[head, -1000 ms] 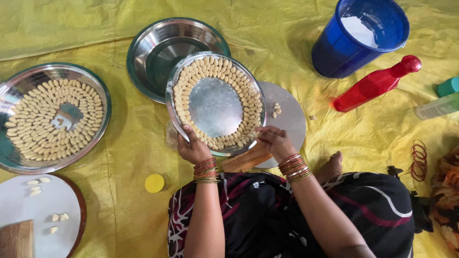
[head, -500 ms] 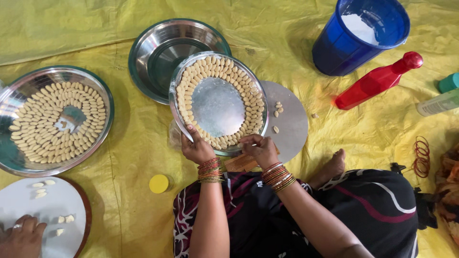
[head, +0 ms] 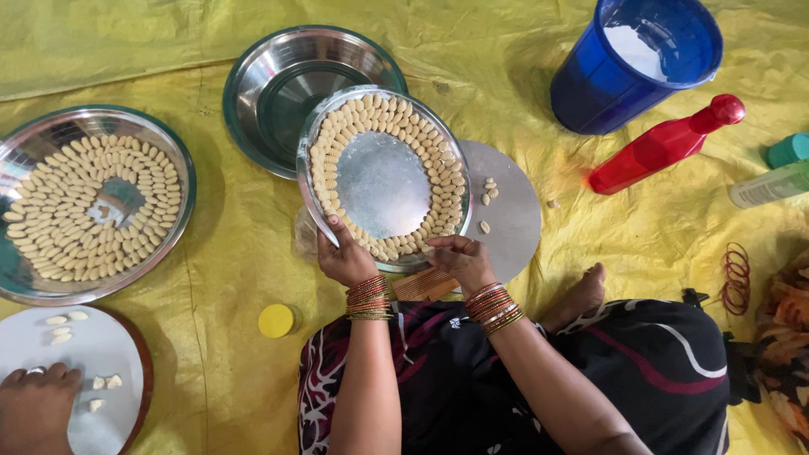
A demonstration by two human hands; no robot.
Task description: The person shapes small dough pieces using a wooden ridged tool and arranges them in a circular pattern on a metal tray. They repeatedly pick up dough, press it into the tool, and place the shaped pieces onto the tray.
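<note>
My left hand point(head: 345, 257) grips the near-left rim of a round steel plate point(head: 383, 185). The plate carries rings of small pale dough pieces around a bare centre. My right hand point(head: 462, 257) is at the plate's near rim, its fingers curled over the edge and touching the pieces there. The plate hangs over a flat round steel board point(head: 510, 227) that has a few loose dough pieces point(head: 487, 194) on it. Both wrists wear stacked bangles.
An empty steel bowl point(head: 286, 93) lies behind the plate. At the left is a steel plate point(head: 34, 143) full of pieces. Another person's hand point(head: 34, 409) rests on a white round board point(head: 109, 350). A yellow cap point(head: 276, 320), blue jug point(head: 636, 63), red bottle point(head: 666, 143) and red bands point(head: 736, 274) lie around.
My right hand slid from the plate's right rim to its near rim. Another person's hand came into view at the bottom left.
</note>
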